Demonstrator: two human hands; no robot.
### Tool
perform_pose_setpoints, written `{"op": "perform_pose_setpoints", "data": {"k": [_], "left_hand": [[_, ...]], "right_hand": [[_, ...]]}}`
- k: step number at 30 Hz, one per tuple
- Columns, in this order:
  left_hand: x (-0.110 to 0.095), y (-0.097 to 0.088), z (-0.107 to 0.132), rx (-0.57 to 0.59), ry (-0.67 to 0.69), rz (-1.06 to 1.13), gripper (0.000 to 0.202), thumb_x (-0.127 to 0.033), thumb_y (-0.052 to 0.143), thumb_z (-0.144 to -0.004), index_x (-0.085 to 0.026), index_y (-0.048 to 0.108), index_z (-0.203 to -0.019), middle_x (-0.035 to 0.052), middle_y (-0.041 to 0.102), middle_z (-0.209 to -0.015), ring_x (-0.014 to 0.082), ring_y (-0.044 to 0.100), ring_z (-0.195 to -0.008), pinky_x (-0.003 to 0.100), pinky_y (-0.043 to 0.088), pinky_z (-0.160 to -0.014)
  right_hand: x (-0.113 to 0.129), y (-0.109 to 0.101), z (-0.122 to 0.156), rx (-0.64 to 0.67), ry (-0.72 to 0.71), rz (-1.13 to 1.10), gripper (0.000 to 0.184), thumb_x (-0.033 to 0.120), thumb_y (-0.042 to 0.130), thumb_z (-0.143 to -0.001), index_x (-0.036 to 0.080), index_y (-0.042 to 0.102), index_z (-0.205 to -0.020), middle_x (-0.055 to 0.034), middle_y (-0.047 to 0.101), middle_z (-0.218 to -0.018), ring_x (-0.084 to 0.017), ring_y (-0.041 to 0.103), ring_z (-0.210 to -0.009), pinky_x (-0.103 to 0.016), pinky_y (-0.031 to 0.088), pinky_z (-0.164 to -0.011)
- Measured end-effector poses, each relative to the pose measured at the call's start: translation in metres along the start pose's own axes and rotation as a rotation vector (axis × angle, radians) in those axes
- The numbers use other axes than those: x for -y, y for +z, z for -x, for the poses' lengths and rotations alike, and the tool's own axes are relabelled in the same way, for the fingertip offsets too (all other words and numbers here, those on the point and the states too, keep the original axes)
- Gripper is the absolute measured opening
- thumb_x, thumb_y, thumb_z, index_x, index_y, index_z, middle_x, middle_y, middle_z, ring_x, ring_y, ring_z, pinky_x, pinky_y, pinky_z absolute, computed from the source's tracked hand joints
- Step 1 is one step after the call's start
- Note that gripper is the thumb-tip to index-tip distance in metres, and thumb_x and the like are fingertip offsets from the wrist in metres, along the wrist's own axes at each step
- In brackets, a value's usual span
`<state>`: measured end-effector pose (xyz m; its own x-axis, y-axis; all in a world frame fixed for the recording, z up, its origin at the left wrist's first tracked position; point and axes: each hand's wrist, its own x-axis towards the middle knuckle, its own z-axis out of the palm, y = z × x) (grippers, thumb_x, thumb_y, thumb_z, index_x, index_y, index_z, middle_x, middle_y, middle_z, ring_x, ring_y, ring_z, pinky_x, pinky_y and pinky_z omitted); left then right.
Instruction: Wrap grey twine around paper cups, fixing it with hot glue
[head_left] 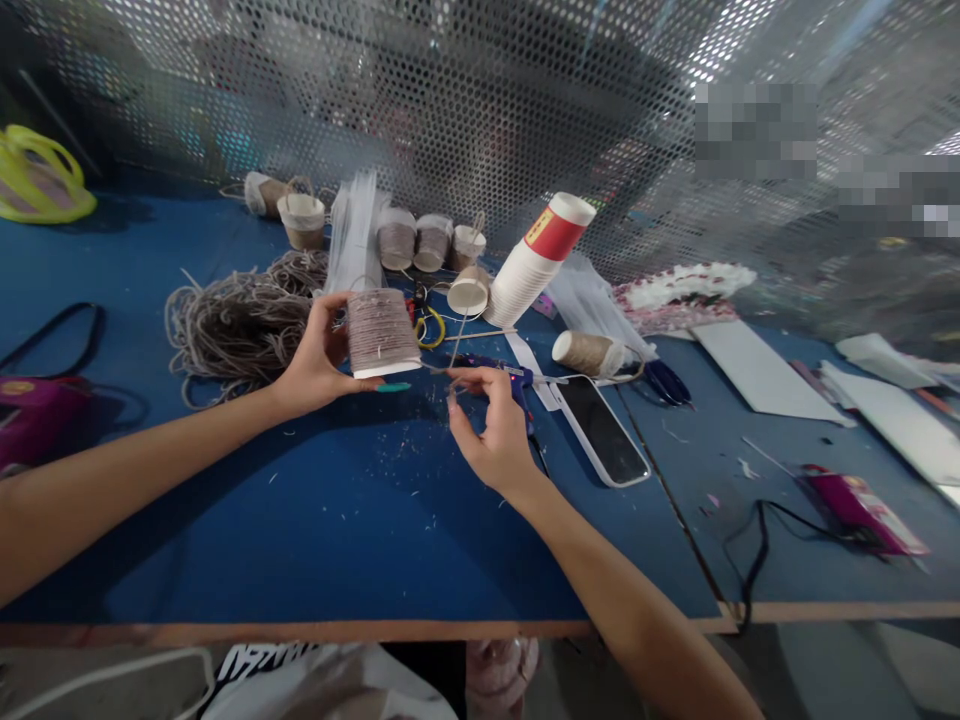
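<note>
My left hand (324, 362) grips a paper cup (382, 335) wound with grey-brown cord, tilted above the blue table. A white rim shows at the cup's lower edge. From that edge a strand of cord runs to my right hand (489, 425), which pinches it between thumb and fingers. Left of the cup lies a loose heap of the same cord (240, 320). A blue glue gun (517, 385) rests just behind my right hand, partly hidden by it. Scissors with yellow handles (430, 328) lie behind the cup, partly covered.
A stack of white paper cups (525, 275) leans at the back, near several cord-wrapped cups (396, 240). A phone (606, 430) lies right of my right hand. Purple pouches with black straps sit at far left and right (862, 510). A perforated metal screen (480, 120) stands behind the table.
</note>
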<state>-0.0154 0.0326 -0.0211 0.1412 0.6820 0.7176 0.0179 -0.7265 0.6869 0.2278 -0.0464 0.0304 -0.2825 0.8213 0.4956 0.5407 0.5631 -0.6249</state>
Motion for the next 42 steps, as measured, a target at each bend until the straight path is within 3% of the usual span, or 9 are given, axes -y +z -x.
{"op": "perform_pose_setpoints", "data": {"k": [6, 9, 11, 13, 16, 20, 27, 35, 42], "left_hand": [[-0.003, -0.003, -0.001, 0.035, -0.019, 0.009, 0.087, -0.058, 0.088, -0.059, -0.029, 0.040, -0.126, 0.0097, 0.055, -0.127, 0.0288, 0.062, -0.120, 0.044, 0.058, -0.098], [-0.005, -0.003, -0.002, 0.035, -0.013, 0.014, 0.086, -0.055, 0.089, -0.059, -0.029, 0.040, -0.126, 0.0098, 0.055, -0.128, 0.0289, 0.062, -0.120, 0.046, 0.056, -0.100], [-0.005, -0.003, -0.002, 0.031, -0.018, 0.007, 0.087, -0.054, 0.090, -0.059, -0.028, 0.040, -0.125, 0.0100, 0.056, -0.128, 0.0295, 0.062, -0.120, 0.047, 0.056, -0.100], [-0.004, -0.002, -0.001, 0.026, -0.028, 0.007, 0.087, -0.056, 0.090, -0.058, -0.029, 0.041, -0.125, 0.0101, 0.055, -0.127, 0.0296, 0.063, -0.119, 0.047, 0.057, -0.099], [-0.002, -0.002, -0.001, 0.024, -0.027, 0.025, 0.089, -0.058, 0.089, -0.056, -0.029, 0.041, -0.125, 0.0098, 0.055, -0.128, 0.0290, 0.063, -0.118, 0.045, 0.057, -0.098], [-0.001, -0.003, -0.001, 0.034, -0.025, 0.027, 0.088, -0.057, 0.089, -0.058, -0.030, 0.041, -0.126, 0.0094, 0.055, -0.129, 0.0277, 0.062, -0.119, 0.043, 0.057, -0.099], [-0.001, -0.002, -0.001, 0.053, -0.015, 0.051, 0.087, -0.058, 0.088, -0.059, -0.031, 0.040, -0.126, 0.0087, 0.056, -0.129, 0.0269, 0.062, -0.120, 0.042, 0.056, -0.101], [-0.002, -0.002, 0.001, 0.074, -0.054, 0.073, 0.091, -0.055, 0.091, -0.056, -0.030, 0.041, -0.128, 0.0099, 0.055, -0.130, 0.0280, 0.060, -0.122, 0.041, 0.056, -0.099], [-0.001, -0.001, -0.001, 0.081, 0.009, 0.181, 0.089, -0.042, 0.094, -0.056, -0.029, 0.045, -0.128, 0.0094, 0.056, -0.131, 0.0251, 0.061, -0.119, 0.039, 0.055, -0.100]], "right_hand": [[-0.012, 0.006, -0.001, -0.272, 0.083, -0.099, 0.041, 0.017, 0.061, -0.083, 0.029, 0.038, -0.114, -0.0102, 0.036, -0.132, -0.021, 0.057, -0.103, -0.048, 0.056, -0.092], [-0.022, 0.003, -0.003, -0.405, 0.222, -0.094, 0.039, 0.017, 0.060, -0.082, 0.028, 0.036, -0.111, -0.0085, 0.034, -0.125, -0.016, 0.057, -0.089, -0.041, 0.059, -0.080], [-0.023, -0.003, -0.005, -0.472, 0.202, -0.033, 0.038, 0.016, 0.060, -0.080, 0.028, 0.038, -0.109, -0.0090, 0.036, -0.126, -0.018, 0.057, -0.093, -0.041, 0.058, -0.079], [-0.016, -0.009, -0.006, -0.408, 0.056, -0.005, 0.038, 0.014, 0.060, -0.080, 0.029, 0.041, -0.109, -0.0093, 0.043, -0.130, -0.023, 0.056, -0.106, -0.047, 0.054, -0.090], [0.003, -0.012, -0.005, -0.081, -0.169, -0.035, 0.033, 0.010, 0.056, -0.080, 0.030, 0.048, -0.105, -0.0049, 0.061, -0.125, -0.027, 0.055, -0.117, -0.057, 0.042, -0.103], [0.019, -0.004, 0.001, 0.158, -0.176, -0.161, 0.032, 0.007, 0.052, -0.080, 0.031, 0.047, -0.102, -0.0011, 0.063, -0.134, -0.028, 0.058, -0.114, -0.058, 0.043, -0.098], [0.010, 0.002, 0.003, -0.011, -0.111, -0.432, 0.029, 0.012, 0.054, -0.085, 0.030, 0.045, -0.105, -0.0035, 0.061, -0.128, -0.025, 0.058, -0.126, -0.052, 0.045, -0.104], [0.015, 0.003, 0.003, 0.235, -0.070, -0.473, 0.023, 0.015, 0.054, -0.087, 0.031, 0.048, -0.102, -0.0007, 0.063, -0.132, -0.024, 0.054, -0.132, -0.053, 0.040, -0.109], [0.010, 0.007, -0.002, 0.128, 0.058, -0.687, 0.027, 0.009, 0.058, -0.080, 0.028, 0.049, -0.096, -0.0007, 0.066, -0.124, -0.021, 0.057, -0.126, -0.045, 0.043, -0.106]]}}
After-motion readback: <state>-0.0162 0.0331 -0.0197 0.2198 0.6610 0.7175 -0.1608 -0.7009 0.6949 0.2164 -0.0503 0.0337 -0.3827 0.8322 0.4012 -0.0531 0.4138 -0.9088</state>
